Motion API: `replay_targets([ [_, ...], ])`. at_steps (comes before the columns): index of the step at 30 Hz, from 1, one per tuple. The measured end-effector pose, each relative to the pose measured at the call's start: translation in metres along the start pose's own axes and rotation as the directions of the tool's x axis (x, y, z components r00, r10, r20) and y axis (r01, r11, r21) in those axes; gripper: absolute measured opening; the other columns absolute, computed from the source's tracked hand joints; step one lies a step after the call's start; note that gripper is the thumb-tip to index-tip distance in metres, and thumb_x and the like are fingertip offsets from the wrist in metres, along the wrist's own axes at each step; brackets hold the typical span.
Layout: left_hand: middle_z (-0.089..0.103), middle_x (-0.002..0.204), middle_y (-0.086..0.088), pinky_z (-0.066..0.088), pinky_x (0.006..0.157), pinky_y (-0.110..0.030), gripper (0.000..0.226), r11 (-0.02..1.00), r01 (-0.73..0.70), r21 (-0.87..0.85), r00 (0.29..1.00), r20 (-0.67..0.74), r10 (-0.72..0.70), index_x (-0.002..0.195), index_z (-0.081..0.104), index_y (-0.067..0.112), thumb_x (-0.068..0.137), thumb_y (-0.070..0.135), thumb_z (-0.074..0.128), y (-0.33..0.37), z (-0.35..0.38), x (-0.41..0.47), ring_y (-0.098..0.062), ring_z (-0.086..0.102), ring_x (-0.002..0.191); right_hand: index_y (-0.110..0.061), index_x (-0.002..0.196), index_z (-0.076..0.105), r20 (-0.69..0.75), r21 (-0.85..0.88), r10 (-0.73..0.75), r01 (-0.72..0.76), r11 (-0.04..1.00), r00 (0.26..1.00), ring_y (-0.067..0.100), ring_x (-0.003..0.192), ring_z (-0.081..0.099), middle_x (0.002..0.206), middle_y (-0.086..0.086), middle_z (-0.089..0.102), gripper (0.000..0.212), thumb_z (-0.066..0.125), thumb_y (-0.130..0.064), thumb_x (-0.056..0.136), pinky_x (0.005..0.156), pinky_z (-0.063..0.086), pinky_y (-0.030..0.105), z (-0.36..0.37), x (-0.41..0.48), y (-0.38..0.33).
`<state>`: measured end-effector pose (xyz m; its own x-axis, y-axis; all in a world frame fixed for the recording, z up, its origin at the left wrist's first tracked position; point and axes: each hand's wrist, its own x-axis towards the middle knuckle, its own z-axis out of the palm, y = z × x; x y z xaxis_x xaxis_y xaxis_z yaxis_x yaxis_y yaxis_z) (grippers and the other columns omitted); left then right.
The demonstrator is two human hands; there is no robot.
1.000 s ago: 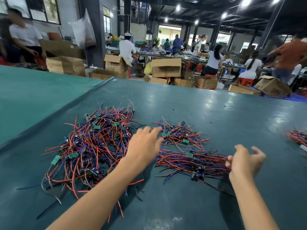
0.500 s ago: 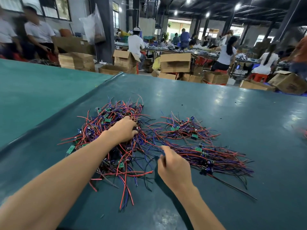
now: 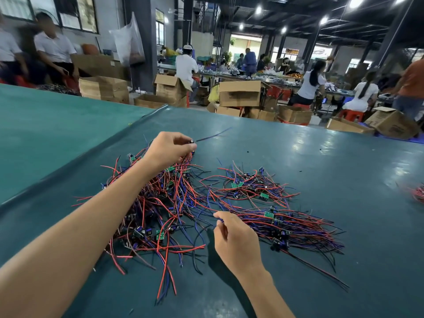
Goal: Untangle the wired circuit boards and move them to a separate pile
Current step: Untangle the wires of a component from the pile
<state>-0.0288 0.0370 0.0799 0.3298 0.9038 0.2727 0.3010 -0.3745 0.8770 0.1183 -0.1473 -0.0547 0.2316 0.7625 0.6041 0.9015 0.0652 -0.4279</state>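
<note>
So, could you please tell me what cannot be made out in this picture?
Head view only.
Left hand: pinches a small dark part, too small to identify.
Right hand: its own fingers hide which wire it pinches.
Tangled pile: the left forearm covers part.
Wires at the right edge: cut off by the frame.

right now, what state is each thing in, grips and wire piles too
left grip, raised over the tangled pile, pinching a small dark part
right grip, low near the table, pinching a blue wire
tangled pile, knotted, strands rising toward the left grip
sorted pile, lying flat, wires mostly side by side
cardboard box, flaps open
</note>
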Motion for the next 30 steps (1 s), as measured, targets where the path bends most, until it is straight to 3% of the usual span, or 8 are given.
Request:
replay_targets([
  [6,0.075,0.100,-0.019,0.058,0.080,-0.043,0.022,0.955,-0.025,-0.294,0.996,0.078,0.050,0.114,0.068,0.004,0.093,0.009,0.070,0.039,-0.011,-0.011,-0.019,0.069,0.076,-0.017,0.109,0.073,0.001,0.048,0.012,-0.012,0.999,1.000,0.017,0.080,0.071,0.100,-0.006,0.075,0.022,0.067,-0.009,0.089,0.064,0.057,0.034,0.000,-0.001,0.003],
  [11,0.075,0.108,-0.016,0.058,0.065,-0.025,0.025,0.788,0.240,-0.568,0.928,0.372,-0.014,0.120,0.064,-0.002,0.099,0.011,0.059,0.039,0.000,-0.029,-0.010,0.069,0.071,-0.020,0.114,0.071,-0.036,0.135,0.070,-0.064,0.989,0.997,0.005,0.075,0.066,0.089,-0.018,0.072,0.025,0.066,-0.010,0.092,0.068,0.054,0.027,-0.001,-0.001,0.002],
  [14,0.073,0.115,-0.018,0.060,0.063,-0.028,0.024,0.732,0.395,-0.555,0.862,0.500,-0.086,0.120,0.065,0.000,0.100,0.011,0.058,0.020,0.020,-0.044,-0.012,0.071,0.074,-0.030,0.123,0.059,-0.053,0.335,0.257,-0.226,0.915,0.965,0.007,0.059,0.054,0.063,-0.020,0.056,0.029,0.060,-0.017,0.097,0.056,0.041,0.019,-0.005,-0.001,0.003],
  [18,0.074,0.110,-0.011,0.051,0.052,-0.018,0.025,0.671,0.580,-0.462,0.743,0.638,-0.204,0.122,0.063,0.002,0.104,0.014,0.051,-0.013,0.056,-0.073,-0.008,0.064,0.069,-0.034,0.112,0.066,-0.100,0.537,0.422,-0.308,0.785,0.901,0.003,0.054,0.051,0.066,-0.020,0.061,0.018,0.061,-0.022,0.098,0.053,0.039,0.014,-0.015,0.001,0.011],
  [20,0.073,0.107,-0.009,0.038,0.045,-0.013,0.030,0.641,0.630,-0.438,0.702,0.674,-0.230,0.125,0.063,0.000,0.101,0.016,0.055,-0.026,0.069,-0.088,-0.005,0.058,0.065,-0.034,0.102,0.071,-0.067,0.624,0.452,-0.317,0.715,0.889,-0.007,0.066,0.060,0.078,-0.027,0.069,0.018,0.063,-0.019,0.098,0.062,0.043,0.007,-0.018,0.004,0.010],
  [23,0.071,0.111,-0.011,0.031,0.043,-0.012,0.030,0.627,0.624,-0.467,0.698,0.694,-0.178,0.121,0.068,-0.002,0.097,0.015,0.062,-0.042,0.085,-0.108,-0.003,0.055,0.064,-0.027,0.093,0.076,0.020,0.685,0.481,-0.363,0.632,0.876,-0.002,0.083,0.069,0.089,-0.017,0.076,0.016,0.064,-0.017,0.097,0.072,0.047,0.008,-0.020,0.008,0.008],
  [28,0.072,0.108,-0.010,0.040,0.051,-0.018,0.020,0.599,0.586,-0.546,0.712,0.700,-0.059,0.109,0.076,0.014,0.093,0.024,0.067,-0.046,0.094,-0.126,-0.009,0.058,0.069,-0.023,0.081,0.080,0.213,0.736,0.531,-0.492,0.465,0.820,0.008,0.050,0.059,0.066,-0.001,0.072,0.018,0.069,-0.029,0.094,0.045,0.043,0.018,-0.023,0.010,0.006],
  [30,0.071,0.111,-0.011,0.045,0.059,-0.022,0.018,0.612,0.549,-0.570,0.714,0.700,0.011,0.109,0.074,0.017,0.099,0.024,0.062,-0.044,0.093,-0.130,-0.011,0.060,0.074,-0.019,0.086,0.080,0.298,0.739,0.529,-0.543,0.399,0.794,0.012,0.041,0.050,0.059,0.003,0.064,0.020,0.071,-0.037,0.090,0.037,0.032,0.020,-0.022,0.009,0.007],
])
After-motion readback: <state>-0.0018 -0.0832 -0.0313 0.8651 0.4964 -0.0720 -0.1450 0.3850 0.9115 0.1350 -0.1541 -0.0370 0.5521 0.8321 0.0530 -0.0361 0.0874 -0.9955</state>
